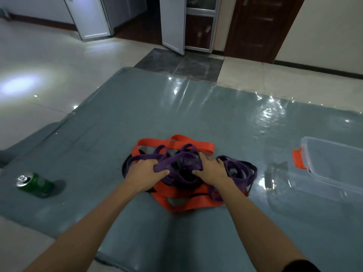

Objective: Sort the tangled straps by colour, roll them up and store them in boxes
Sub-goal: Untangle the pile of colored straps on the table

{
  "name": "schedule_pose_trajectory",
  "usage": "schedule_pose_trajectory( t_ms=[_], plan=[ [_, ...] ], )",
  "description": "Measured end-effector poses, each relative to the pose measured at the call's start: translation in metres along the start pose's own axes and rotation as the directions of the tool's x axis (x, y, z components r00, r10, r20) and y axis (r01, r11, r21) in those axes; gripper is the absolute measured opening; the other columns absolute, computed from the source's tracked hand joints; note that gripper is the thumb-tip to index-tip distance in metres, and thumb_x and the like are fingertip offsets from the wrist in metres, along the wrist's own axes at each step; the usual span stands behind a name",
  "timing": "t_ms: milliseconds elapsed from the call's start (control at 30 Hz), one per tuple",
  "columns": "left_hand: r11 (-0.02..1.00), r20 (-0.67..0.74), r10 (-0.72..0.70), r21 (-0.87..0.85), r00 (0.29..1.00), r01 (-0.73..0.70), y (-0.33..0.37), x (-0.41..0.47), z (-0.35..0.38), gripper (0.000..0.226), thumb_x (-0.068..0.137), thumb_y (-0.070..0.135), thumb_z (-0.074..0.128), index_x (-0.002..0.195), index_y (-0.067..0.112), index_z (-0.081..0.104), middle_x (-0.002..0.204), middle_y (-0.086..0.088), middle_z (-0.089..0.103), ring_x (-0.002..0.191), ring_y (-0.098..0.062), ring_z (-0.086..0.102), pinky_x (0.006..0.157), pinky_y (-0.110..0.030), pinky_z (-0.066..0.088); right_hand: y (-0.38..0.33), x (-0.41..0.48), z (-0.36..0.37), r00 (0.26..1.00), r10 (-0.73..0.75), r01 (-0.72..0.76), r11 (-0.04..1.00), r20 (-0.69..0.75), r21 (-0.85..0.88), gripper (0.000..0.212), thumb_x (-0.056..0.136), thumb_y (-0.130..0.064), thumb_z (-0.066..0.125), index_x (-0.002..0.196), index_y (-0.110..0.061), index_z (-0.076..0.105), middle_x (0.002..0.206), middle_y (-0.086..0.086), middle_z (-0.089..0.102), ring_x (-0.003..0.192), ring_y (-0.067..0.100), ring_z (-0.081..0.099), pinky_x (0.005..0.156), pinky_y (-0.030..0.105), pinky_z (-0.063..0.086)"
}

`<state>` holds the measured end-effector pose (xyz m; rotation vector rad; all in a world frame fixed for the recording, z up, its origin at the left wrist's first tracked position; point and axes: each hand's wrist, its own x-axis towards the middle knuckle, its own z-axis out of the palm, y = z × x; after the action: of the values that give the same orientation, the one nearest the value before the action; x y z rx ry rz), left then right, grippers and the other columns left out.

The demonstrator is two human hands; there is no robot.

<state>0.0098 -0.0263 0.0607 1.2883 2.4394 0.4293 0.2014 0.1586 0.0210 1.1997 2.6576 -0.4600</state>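
Head view | left hand (145, 171) grips purple straps (172, 161) | right hand (211, 169) clutches them too | orange straps (188, 145) underneath

Matt woven-looking purple straps (177, 162) and smooth orange straps (188, 145) lie on a glossy film-covered mat (137, 107); clear plastic box (332, 165); shiny metal can (34, 184).

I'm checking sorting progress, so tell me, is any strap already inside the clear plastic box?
No, the clear plastic box looks empty, and the tangled straps all lie in one heap on the mat.

Strap tangle (172, 201) mid-mat (137, 114) — can (35, 184) well to its left, box (334, 165) to its right
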Motion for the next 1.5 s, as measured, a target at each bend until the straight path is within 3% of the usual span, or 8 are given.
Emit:
schedule_pose_trajectory(
  t_ms=[167, 567, 767, 933, 1033, 1233, 1367, 1500],
  plan=[
    [1.0, -0.014, 0.006, -0.017, 1.0, -0.006, -0.011, 0.003, 0.0, 0.035, 0.083, 0.056, 0.067, 0.075, 0.023, 0.059, 0.066, 0.007, 0.062, 0.068, -0.018, 0.063, 0.06, -0.034, 0.047, -0.004, 0.006, 0.009, 0.986, -0.085, 0.059, 0.982, -0.142, -0.179, 0.034, 0.09, -0.03, 0.057, 0.123, -0.02, 0.056, 0.121, 0.006, 0.066, 0.114, 0.03, 0.059, 0.098, 0.043, 0.036],
    [0.976, -0.14, 0.045, -0.207, 0.989, -0.074, 0.014, 0.038, -0.026, 0.017, 0.086, 0.038, 0.073, 0.084, 0.021, 0.068, 0.078, -0.002, 0.069, 0.077, -0.027, 0.064, 0.069, -0.04, 0.051, 0.016, -0.061, -0.073, 0.739, 0.134, 0.412, 0.686, -0.661, 0.6, 0.02, 0.087, -0.019, 0.064, 0.105, -0.013, 0.072, 0.094, -0.006, 0.067, 0.086, -0.006, 0.059, 0.083, 0.007, 0.041],
    [0.972, -0.194, 0.035, -0.22, 0.98, -0.078, 0.015, 0.042, -0.034, 0.025, 0.087, 0.034, 0.076, 0.073, 0.016, 0.064, 0.062, -0.003, 0.062, 0.063, -0.027, 0.059, 0.058, -0.037, 0.042, 0.054, -0.098, -0.076, 0.761, 0.181, 0.321, 0.729, -0.623, 0.604, 0.023, 0.086, -0.011, 0.065, 0.108, -0.011, 0.072, 0.099, 0.001, 0.069, 0.091, 0.008, 0.061, 0.086, 0.006, 0.04],
    [0.986, -0.186, 0.088, -0.124, 0.979, -0.112, -0.004, 0.029, -0.023, 0.027, 0.086, 0.038, 0.077, 0.079, 0.02, 0.058, 0.067, 0.0, 0.059, 0.069, -0.029, 0.06, 0.06, -0.035, 0.035, 0.072, -0.109, -0.034, 0.845, 0.225, 0.076, 0.848, -0.486, 0.525, 0.043, 0.086, -0.002, 0.068, 0.129, -0.006, 0.064, 0.126, 0.012, 0.066, 0.118, 0.029, 0.06, 0.105, 0.034, 0.043],
    [0.998, -0.118, 0.067, -0.006, 0.991, -0.068, -0.032, 0.022, -0.014, 0.038, 0.084, 0.039, 0.079, 0.108, 0.012, 0.067, 0.102, -0.012, 0.069, 0.096, -0.033, 0.066, 0.078, -0.038, 0.048, 0.066, -0.105, -0.01, 0.926, 0.165, 0.011, 0.887, -0.338, 0.461, 0.049, 0.088, -0.008, 0.068, 0.136, -0.007, 0.058, 0.135, 0.013, 0.058, 0.128, 0.031, 0.052, 0.11, 0.034, 0.038],
    [0.979, 0.165, -0.097, 0.196, 0.981, 0.064, -0.082, 0.007, 0.005, 0.096, 0.078, 0.055, 0.077, 0.154, 0.019, 0.032, 0.157, -0.016, 0.031, 0.139, -0.037, 0.039, 0.115, -0.042, 0.035, 0.03, -0.091, 0.021, 0.972, 0.005, 0.07, 0.948, -0.235, 0.31, 0.052, 0.091, -0.017, 0.068, 0.14, -0.007, 0.054, 0.141, 0.011, 0.053, 0.129, 0.033, 0.045, 0.113, 0.04, 0.035],
    [0.974, 0.253, -0.202, 0.153, 0.946, 0.167, -0.096, -0.005, 0.019, 0.116, 0.074, 0.055, 0.08, 0.159, 0.02, 0.01, 0.147, -0.022, 0.045, 0.131, -0.042, 0.049, 0.107, -0.045, 0.044, -0.005, -0.083, 0.028, 0.967, -0.076, 0.143, 0.951, -0.243, 0.273, 0.049, 0.09, -0.015, 0.068, 0.137, -0.007, 0.058, 0.139, 0.012, 0.055, 0.129, 0.034, 0.046, 0.112, 0.042, 0.037],
    [0.957, 0.151, -0.202, 0.242, 0.968, 0.162, -0.097, -0.011, 0.029, 0.088, 0.077, 0.046, 0.07, 0.149, 0.018, 0.03, 0.121, -0.015, 0.066, 0.109, -0.037, 0.065, 0.086, -0.041, 0.055, -0.045, -0.072, 0.027, 0.954, -0.179, 0.236, 0.944, -0.241, 0.233, 0.049, 0.092, -0.015, 0.064, 0.14, -0.01, 0.056, 0.144, 0.009, 0.052, 0.133, 0.031, 0.043, 0.115, 0.04, 0.035]
  ],
)
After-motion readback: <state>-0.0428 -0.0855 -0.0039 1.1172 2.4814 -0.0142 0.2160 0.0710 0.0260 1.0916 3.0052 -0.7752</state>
